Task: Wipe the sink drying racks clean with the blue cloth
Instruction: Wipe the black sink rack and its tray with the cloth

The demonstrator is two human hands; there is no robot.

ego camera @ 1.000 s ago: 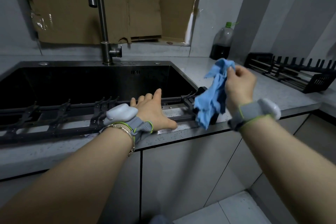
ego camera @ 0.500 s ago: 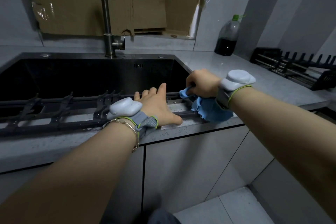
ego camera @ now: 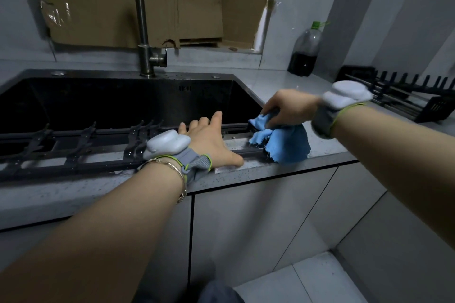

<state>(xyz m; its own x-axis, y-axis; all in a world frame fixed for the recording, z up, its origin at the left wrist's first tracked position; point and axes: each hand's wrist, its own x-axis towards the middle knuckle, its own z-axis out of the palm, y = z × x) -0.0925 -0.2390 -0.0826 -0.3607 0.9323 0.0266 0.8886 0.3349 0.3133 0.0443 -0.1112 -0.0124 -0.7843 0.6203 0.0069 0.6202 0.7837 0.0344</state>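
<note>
Right hand (ego camera: 288, 108): fingers curled around a bunched, frayed-edge blue cloth (ego camera: 286, 144), holding it down on the right end of the long black slatted drying rack (ego camera: 81, 152). The cloth sits at the sink's front right corner, partly on the rack end and partly draped onto the grey speckled countertop (ego camera: 61, 199).

Left hand (ego camera: 209, 141): flat, palm down, fingers straight and spread, gripping nothing. It rests on the same rack just left of the cloth, with the thumb on the counter edge and the fingertips reaching the rear rail. The hands are near each other but not touching.

The rack spans the front edge of the dark rectangular sink (ego camera: 147, 96). The basin interior is too dark to tell any contents.

A second black pronged drying rack (ego camera: 406, 101) lies on the counter at far right, well apart from the cloth.

A clear plastic bottle with a green cap (ego camera: 305, 49) stands in the back corner, upright, with dark liquid in its lower part.

A steel faucet (ego camera: 140, 19) stands behind the sink, and brown cardboard sheets (ego camera: 177, 0) cover the wall opening behind it.
</note>
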